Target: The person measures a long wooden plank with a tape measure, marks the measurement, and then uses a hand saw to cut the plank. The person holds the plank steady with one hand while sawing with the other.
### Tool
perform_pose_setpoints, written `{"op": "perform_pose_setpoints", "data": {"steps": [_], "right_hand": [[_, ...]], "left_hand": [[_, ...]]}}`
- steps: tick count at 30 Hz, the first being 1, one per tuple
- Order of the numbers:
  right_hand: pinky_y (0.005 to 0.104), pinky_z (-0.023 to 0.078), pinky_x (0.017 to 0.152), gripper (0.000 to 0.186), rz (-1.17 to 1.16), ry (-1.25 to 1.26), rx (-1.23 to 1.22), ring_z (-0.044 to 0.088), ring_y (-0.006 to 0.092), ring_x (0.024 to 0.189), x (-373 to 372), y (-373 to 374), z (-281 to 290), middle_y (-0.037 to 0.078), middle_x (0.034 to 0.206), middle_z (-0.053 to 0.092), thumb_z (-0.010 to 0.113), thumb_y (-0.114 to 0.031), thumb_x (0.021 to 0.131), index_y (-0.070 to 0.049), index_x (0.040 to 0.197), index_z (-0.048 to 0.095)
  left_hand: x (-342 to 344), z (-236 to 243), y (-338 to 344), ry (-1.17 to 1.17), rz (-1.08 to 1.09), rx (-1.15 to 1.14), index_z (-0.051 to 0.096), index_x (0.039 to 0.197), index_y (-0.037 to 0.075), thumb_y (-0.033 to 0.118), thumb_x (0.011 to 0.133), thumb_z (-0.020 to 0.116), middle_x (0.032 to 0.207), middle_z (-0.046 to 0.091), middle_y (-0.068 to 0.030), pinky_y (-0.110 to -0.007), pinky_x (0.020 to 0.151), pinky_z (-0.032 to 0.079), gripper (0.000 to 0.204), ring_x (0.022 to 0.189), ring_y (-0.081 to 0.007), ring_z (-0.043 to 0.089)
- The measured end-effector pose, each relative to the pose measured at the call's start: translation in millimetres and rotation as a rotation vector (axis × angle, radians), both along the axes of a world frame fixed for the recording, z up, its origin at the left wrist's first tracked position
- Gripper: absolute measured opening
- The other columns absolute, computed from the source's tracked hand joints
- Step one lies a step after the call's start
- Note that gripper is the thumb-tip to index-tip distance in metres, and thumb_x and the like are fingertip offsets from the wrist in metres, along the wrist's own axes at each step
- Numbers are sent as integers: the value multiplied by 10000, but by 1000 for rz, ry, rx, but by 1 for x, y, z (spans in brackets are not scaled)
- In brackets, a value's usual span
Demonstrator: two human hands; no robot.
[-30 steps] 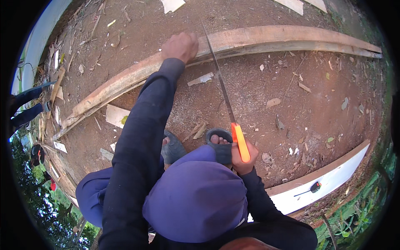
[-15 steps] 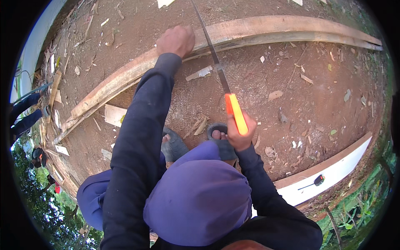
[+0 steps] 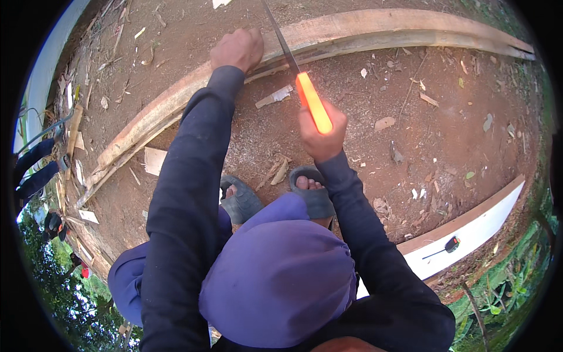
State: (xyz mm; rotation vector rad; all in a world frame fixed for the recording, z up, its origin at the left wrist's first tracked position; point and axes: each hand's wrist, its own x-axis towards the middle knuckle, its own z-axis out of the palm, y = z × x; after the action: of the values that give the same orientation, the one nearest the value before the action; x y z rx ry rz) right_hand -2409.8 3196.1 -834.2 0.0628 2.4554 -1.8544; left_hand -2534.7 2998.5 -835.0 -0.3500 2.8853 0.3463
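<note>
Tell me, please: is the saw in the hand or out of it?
In the hand: the right hand is closed around the saw's orange-yellow handle, and the blade crosses the timber in view.

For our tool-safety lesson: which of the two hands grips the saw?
The right hand, closed around the orange-yellow saw handle; the left hand is on the long timber.

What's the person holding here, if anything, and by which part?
The right hand holds a saw by its handle. The left hand is on the timber; whether it grips it cannot be told.
</note>
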Motion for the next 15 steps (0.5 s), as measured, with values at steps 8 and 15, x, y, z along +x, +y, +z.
{"op": "perform_pose_setpoints", "data": {"steps": [8, 15], "right_hand": [[359, 603, 653, 103, 21, 1, 58, 766, 257, 740, 135, 64, 18, 197, 803, 735, 649, -10, 804, 50, 874, 695], [377, 441, 494, 163, -46, 79, -83, 571, 255, 477, -40, -32, 5, 156, 573, 555, 675, -109, 823, -7, 727, 592]], "left_hand": [[-5, -3, -16, -80, 109, -29, 740, 1051, 16, 367, 975, 367, 1121, 713, -255, -527, 973, 508, 518, 1065, -481, 662], [-1, 0, -5, -41, 96, -32, 740, 1065, 33, 333, 975, 371, 1093, 719, -253, -529, 947, 524, 484, 1062, -471, 667]]}}
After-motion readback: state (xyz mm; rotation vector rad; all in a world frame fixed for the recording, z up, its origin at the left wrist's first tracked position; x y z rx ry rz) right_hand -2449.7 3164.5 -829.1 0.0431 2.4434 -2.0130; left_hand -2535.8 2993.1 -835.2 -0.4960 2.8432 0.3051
